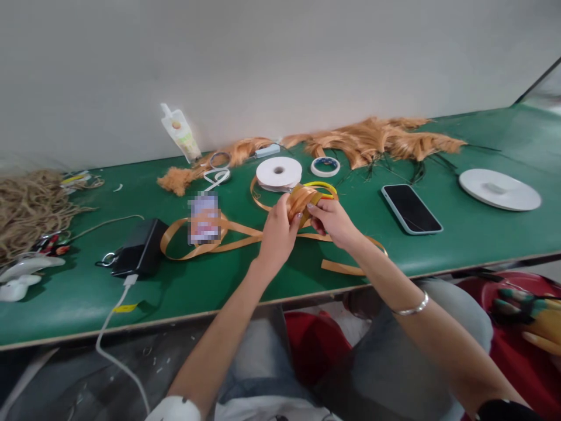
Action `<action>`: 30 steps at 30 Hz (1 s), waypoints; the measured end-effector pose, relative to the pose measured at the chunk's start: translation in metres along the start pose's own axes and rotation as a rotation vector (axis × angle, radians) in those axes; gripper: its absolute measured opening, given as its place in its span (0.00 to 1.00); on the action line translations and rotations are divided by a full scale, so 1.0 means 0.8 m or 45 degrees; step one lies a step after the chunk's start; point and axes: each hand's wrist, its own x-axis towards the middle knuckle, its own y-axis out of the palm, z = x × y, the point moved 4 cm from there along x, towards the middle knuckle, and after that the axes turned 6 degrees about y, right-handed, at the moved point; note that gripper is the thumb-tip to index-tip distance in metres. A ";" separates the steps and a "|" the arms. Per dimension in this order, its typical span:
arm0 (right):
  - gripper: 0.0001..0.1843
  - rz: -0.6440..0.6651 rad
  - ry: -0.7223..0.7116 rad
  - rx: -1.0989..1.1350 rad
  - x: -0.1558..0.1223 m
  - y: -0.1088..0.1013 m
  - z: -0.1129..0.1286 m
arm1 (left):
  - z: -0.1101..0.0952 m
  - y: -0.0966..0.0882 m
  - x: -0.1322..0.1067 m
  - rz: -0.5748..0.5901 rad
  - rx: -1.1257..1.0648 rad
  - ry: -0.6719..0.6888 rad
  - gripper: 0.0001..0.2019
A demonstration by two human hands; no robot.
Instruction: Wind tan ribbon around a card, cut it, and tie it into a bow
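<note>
From my screen, both hands meet over the middle of the green tabletop (460, 234), a little in from its front edge; the left hand (275, 233) is closed on a gathered bunch of orange ribbon (301, 199), fingers pinching its waist; the right hand (333, 223) pinches the same bunch from the other side, thumb and fingertips pressed together. The loose tail (346, 268) lies flat on the tabletop, looping towards the black charger (140, 252); a white spool (279, 173) sits just behind the hands; a phone (411, 209) lies to the right. I judge the ribbon light, thin, springy and rather slick; best gripped at the gathered centre, not by its loops.
</note>
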 end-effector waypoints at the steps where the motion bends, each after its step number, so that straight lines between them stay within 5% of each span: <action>1: 0.18 0.005 0.000 -0.001 -0.001 0.000 0.001 | 0.000 -0.001 0.000 0.003 0.010 0.008 0.22; 7: 0.18 0.021 -0.019 -0.026 -0.003 0.002 0.002 | 0.003 -0.003 0.002 0.004 0.133 0.067 0.20; 14: 0.16 -0.028 -0.118 -0.106 -0.003 0.008 0.006 | 0.013 0.002 0.010 0.014 -0.112 0.017 0.25; 21: 0.12 0.204 -0.315 -0.538 -0.008 0.015 0.009 | 0.006 -0.002 0.039 0.007 -0.135 0.124 0.19; 30: 0.15 0.082 -0.504 -0.718 -0.006 0.016 0.011 | 0.016 -0.004 0.034 0.019 -0.025 0.161 0.16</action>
